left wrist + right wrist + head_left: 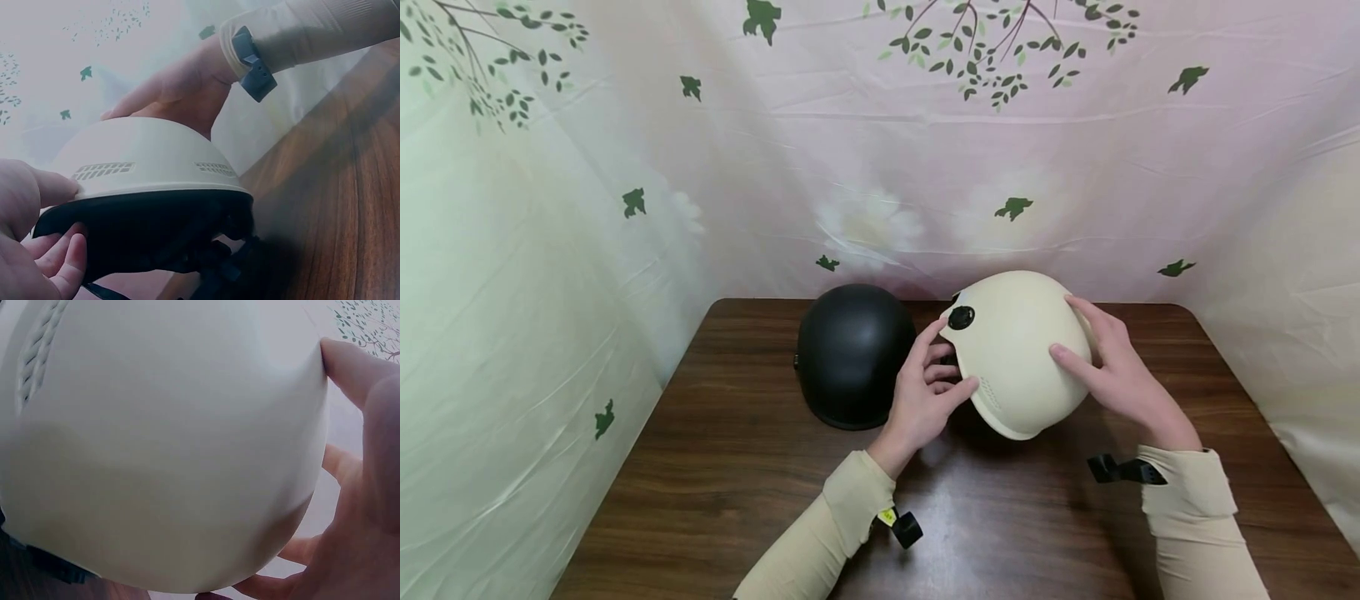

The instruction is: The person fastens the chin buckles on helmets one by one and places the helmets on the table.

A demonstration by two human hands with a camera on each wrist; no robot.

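Note:
A cream-coloured helmet [1018, 358] is tilted on its side above the table, its open underside turned to the left. My left hand [925, 396] grips its rim, thumb on the outer shell and fingers inside the opening. My right hand [1112, 358] holds the crown from the right, thumb and fingers spread over the shell. In the left wrist view the helmet [150, 156] shows rows of vent slots above its rim, with dark lining and straps below. The right wrist view has the smooth shell [169, 444] filling most of it, with the right hand [350, 506] along its edge.
A black helmet [853, 354] sits dome up on the brown wooden table [737, 500], just left of the cream one. Behind the table hangs a pale curtain [887, 167] printed with leaves and birds, which also lines both sides.

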